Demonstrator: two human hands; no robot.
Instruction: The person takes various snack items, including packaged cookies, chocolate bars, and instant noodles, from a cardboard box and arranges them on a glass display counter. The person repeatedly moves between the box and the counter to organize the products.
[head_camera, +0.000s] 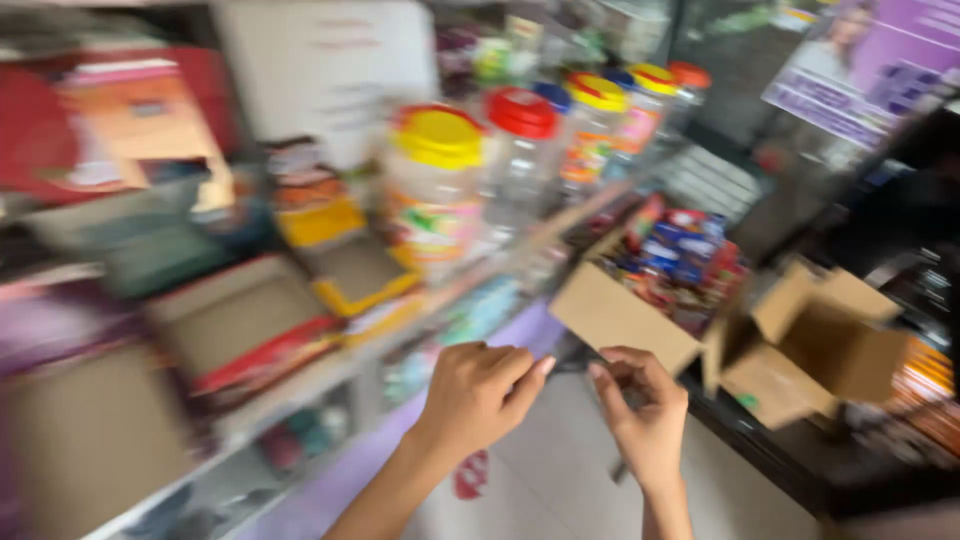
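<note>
The picture is blurred by motion. My left hand (480, 392) and my right hand (645, 405) are raised side by side over a pale counter (560, 470), fingertips nearly meeting. Something small and dark (572, 362) shows between the fingertips; I cannot tell what it is or which hand holds it. Just behind the hands stands an open cardboard box (615, 315) filled with colourful wrapped packets (680, 255).
A second open cardboard box (815, 350), with nothing visible inside, sits at the right on a dark ledge. Plastic jars with yellow (438, 190) and red (520, 150) lids line a shelf at the back. Boxes of goods (250, 320) fill shelves at the left.
</note>
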